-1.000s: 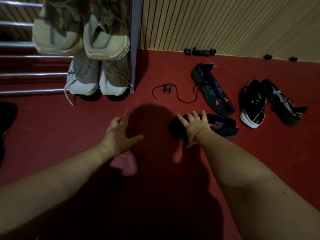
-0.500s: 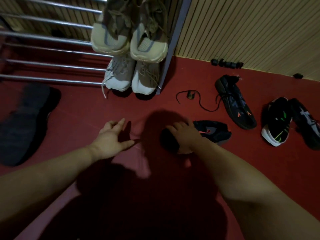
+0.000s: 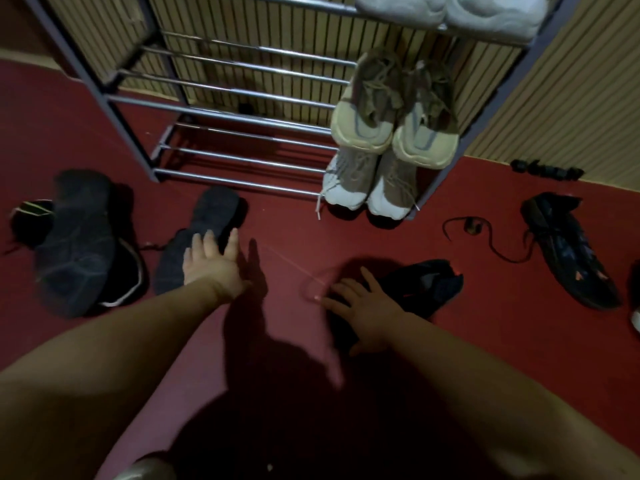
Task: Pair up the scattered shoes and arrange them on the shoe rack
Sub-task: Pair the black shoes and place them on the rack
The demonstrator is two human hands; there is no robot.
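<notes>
My right hand (image 3: pixel 363 306) lies over one end of a black shoe with orange marks (image 3: pixel 429 285) on the red floor, fingers spread across it and thumb on the near side, gripping it. A matching black shoe (image 3: pixel 571 251) lies on its side further right. My left hand (image 3: pixel 211 261) reaches out with straight fingers that touch the sole of an overturned dark shoe (image 3: pixel 204 223) in front of the shoe rack (image 3: pixel 242 116). The rack holds a beige pair (image 3: pixel 394 119), a white and taupe pair (image 3: pixel 367 181) below it, and a white pair (image 3: pixel 450 12) on top.
At the far left another overturned dark shoe (image 3: pixel 76 244) lies across a black shoe with white trim (image 3: pixel 128 289), beside a shoe with green marks (image 3: pixel 31 211). A loose black lace (image 3: pixel 485 237) lies right of the rack. Small black objects (image 3: pixel 547 169) sit by the slatted wall.
The view has swung left, bringing the dark shoes at the left into sight. My left hand moved forward and left onto the overturned shoe's sole. My right hand stays on the black shoe.
</notes>
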